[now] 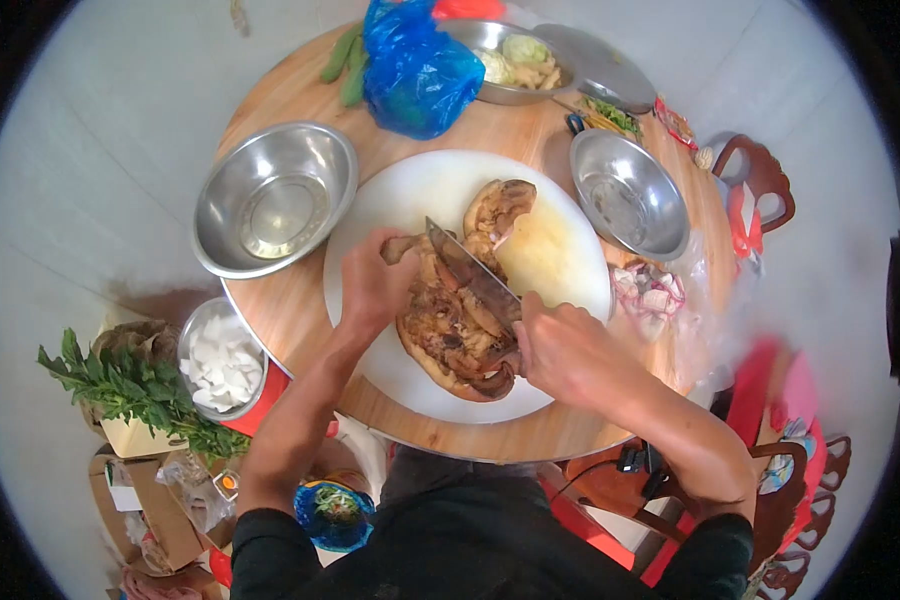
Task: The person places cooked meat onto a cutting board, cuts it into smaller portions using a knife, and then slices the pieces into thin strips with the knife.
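My right hand [568, 348] grips the handle of a kitchen knife [478, 282]. Its broad blade points up and to the left and lies across a large browned piece of meat [445, 325]. The meat rests on a round white cutting board [385, 200]. With its fingers closed, my left hand [378, 275] pinches a dark flap at the upper left edge of the meat, beside the knife tip. A smaller browned cut piece [500, 208] lies farther back on the board, beyond the blade.
Steel bowls stand left [210, 215] and right [660, 205] of the board. Behind it are a blue plastic bag [420, 75], green gourds [348, 60] and a basin [515, 95] of vegetables. Garlic [650, 290] lies at right. White chunks [222, 365] fill a bowl below left.
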The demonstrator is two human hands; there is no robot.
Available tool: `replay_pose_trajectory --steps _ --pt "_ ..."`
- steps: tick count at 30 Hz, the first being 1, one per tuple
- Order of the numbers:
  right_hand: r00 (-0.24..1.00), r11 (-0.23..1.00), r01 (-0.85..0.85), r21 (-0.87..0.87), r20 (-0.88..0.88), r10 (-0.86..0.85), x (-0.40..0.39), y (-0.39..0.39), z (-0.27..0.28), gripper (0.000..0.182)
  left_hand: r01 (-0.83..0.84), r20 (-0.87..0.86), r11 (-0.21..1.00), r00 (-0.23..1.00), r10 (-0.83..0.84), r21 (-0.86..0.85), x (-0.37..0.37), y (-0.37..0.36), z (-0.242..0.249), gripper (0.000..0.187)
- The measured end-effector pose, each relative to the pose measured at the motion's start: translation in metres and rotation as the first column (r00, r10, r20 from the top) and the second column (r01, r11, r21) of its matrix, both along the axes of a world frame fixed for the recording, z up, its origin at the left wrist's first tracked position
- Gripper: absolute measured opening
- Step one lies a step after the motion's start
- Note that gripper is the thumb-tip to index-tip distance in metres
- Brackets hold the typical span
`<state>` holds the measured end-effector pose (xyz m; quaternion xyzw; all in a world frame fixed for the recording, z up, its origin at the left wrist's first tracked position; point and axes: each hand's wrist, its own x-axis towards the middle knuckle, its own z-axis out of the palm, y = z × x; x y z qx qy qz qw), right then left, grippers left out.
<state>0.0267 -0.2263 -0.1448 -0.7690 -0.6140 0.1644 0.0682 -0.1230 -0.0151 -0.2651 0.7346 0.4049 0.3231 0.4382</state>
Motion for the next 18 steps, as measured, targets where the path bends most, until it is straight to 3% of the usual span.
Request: replay_pose_trajectory --steps 4,6,8,11,15,18 --pt "0.998 0.998 -0.005 -0.060 0.057 0.008 0.002 0.019 -0.025 0.020 0.000 0.005 0.995 1.000 -0.001 0.104 -0.004 -0.001 -0.009 0.030" --pt "0.999 0.997 0.049 0.059 -0.003 -0.049 0.009 0.031 -0.041 0.028 0.017 0.033 0.987 0.999 -0.023 0.158 -0.002 -0.003 -0.005 0.030" --pt "0.999 0.996 0.042 0.082 0.010 -0.043 0.010 0.036 -0.051 0.028 0.018 0.141 0.995 0.990 -0.033 0.102 0.002 -0.007 0.005 0.028" --pt "0.999 0.993 0.012 0.119 0.041 -0.017 0.009 0.034 -0.056 0.028 0.036 0.058 0.963 0.997 -0.053 0.267 -0.001 -0.018 0.027 0.027" --pt "0.993 0.983 -0.052 0.174 0.115 0.032 0.005 0.040 -0.061 0.030 0.085 0.138 0.968 0.983 -0.120 0.238 -0.016 -0.032 0.027 0.026" --pt "0.990 0.987 -0.086 0.132 0.123 0.069 0.003 0.058 -0.053 0.032 0.055 0.152 0.895 0.979 -0.135 0.442 -0.022 -0.043 0.036 0.031"
